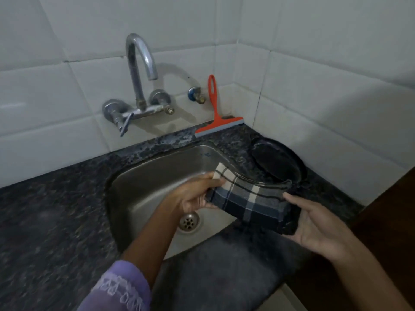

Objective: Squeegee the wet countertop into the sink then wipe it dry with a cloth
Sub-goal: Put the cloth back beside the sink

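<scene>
A folded plaid cloth (251,198), dark blue with cream stripes, hangs above the right side of the steel sink (157,176). My left hand (195,194) grips its left end over the basin. My right hand (318,223) holds its right end from underneath, above the sink's right rim. An orange squeegee (215,113) leans upright against the tiled wall behind the sink, its blade resting on the dark speckled countertop (56,209).
A chrome tap (139,70) juts from the wall over the sink. A black round dish (278,162) sits on the counter in the right corner. The drain (189,221) lies below my left hand. Tiled walls close in the back and right.
</scene>
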